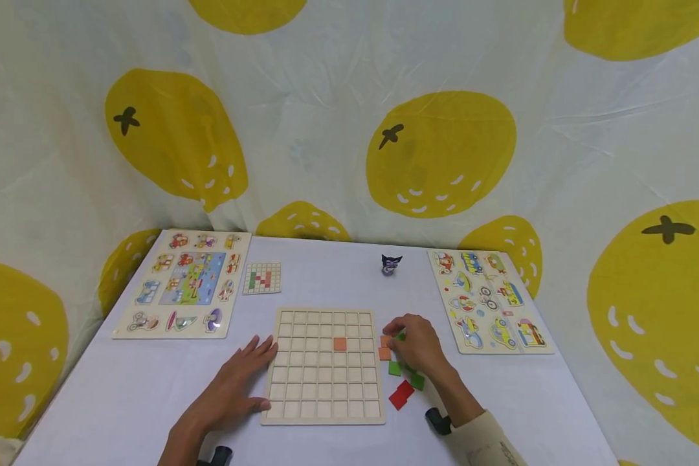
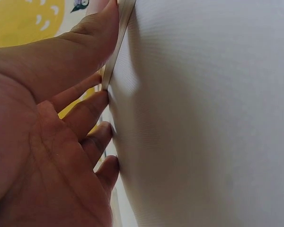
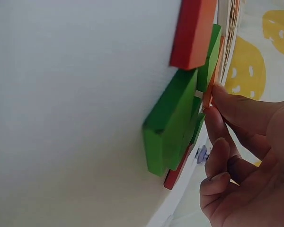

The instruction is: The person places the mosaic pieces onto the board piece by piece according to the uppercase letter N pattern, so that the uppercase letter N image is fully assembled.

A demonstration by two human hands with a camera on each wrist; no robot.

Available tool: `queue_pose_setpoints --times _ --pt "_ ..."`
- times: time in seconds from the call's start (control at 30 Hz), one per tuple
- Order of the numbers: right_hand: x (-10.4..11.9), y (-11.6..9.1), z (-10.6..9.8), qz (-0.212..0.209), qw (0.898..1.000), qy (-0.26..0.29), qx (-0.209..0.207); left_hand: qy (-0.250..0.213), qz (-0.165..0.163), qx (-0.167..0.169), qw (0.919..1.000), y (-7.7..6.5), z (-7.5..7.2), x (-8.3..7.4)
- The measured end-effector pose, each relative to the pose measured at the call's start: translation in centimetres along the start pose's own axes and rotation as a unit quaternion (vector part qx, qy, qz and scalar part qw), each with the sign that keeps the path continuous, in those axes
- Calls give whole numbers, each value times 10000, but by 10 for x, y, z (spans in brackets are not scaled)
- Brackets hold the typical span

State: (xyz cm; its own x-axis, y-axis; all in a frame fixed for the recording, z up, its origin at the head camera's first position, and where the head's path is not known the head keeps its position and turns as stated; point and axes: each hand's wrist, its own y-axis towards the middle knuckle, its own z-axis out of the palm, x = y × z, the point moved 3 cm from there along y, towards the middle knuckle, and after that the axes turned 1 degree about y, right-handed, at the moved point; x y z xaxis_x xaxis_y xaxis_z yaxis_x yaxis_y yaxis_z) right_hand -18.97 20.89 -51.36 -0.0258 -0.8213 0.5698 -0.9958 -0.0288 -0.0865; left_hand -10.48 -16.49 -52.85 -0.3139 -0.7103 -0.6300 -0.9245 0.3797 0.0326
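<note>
A wooden grid board (image 1: 272,388) lies in the middle of the table, with one orange square tile (image 1: 340,344) in one of its cells. My left hand (image 1: 239,385) touches the board's left edge with thumb and fingertips, fingers spread and fairly straight; the left wrist view shows the thumb (image 2: 92,40) against the rim. Right of the board, my right hand (image 1: 417,343) pinches an orange tile (image 3: 208,97) between thumb and forefinger. Close by lie another orange tile (image 1: 385,354), several green tiles (image 1: 395,368) and red tiles (image 1: 402,395). The hand partly covers this group.
A small pattern card (image 1: 274,288) lies behind the board to the left. Picture puzzle boards stand flat at far left (image 1: 151,333) and far right (image 1: 466,346). A small dark figurine (image 1: 390,264) is at the back. A fruit-print cloth (image 1: 326,129) hangs behind the table.
</note>
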Motion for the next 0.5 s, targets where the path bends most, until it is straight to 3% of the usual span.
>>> queue_pose_setpoints --times 0.5 --pt "3 4 3 63 9997 -181 163 84 24 59 9999 1 1 1"
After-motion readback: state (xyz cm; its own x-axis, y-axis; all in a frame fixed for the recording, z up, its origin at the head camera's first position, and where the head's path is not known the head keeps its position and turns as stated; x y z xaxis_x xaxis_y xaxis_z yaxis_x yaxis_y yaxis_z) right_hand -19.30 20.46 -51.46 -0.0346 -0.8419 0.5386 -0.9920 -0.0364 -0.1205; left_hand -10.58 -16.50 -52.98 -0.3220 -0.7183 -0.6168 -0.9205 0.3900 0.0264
